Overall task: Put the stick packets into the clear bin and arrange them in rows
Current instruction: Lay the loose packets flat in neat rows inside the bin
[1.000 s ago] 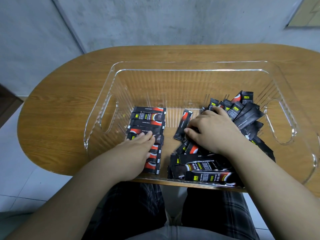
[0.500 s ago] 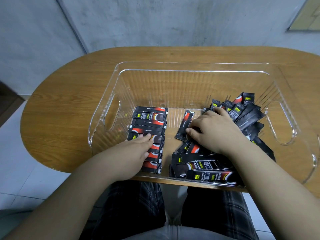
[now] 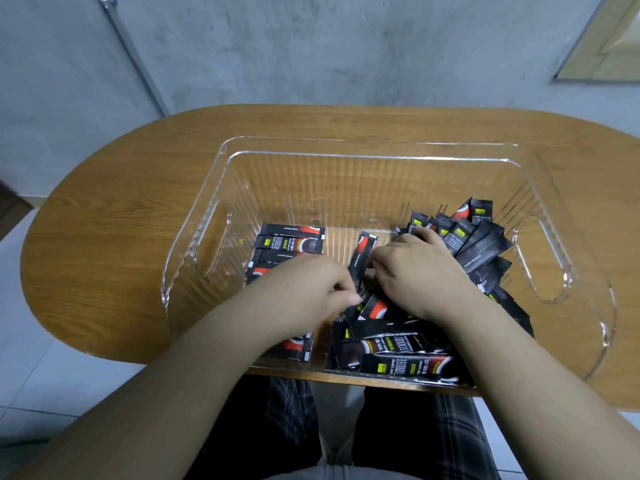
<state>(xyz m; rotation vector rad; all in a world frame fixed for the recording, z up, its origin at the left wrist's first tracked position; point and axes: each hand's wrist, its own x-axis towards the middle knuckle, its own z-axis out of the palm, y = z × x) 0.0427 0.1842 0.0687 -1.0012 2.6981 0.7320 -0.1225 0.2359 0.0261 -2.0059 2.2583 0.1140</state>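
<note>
1. nearest you, against the front wall of the clear bin [image 3: 540, 188], a few packets already lie flat across the loose pile [image 3: 408, 355]; leave those as a base and work from the top of the heap.
2. your left hand [image 3: 311, 289] sits in the gap between the neat row [image 3: 289, 242] and the pile, fingers [image 3: 351, 299] curled as if pinching a packet end, though blur hides whether they hold one. take only one packet per pinch.
3. your right hand [image 3: 419, 271] lies on the pile with fingers bent down among the packets; whether they grip anything cannot be told. use it to steady the heap.
4. the single upright packet [image 3: 360, 258] between your hands looks the easiest next pick; turn it crosswise to match the row.
5. farther back, the row runs along the left side; add to it edge to edge, labels the same way.
6. the packets leaning on the right wall come last; the bin sits on the tabletop [image 3: 121, 254].
</note>
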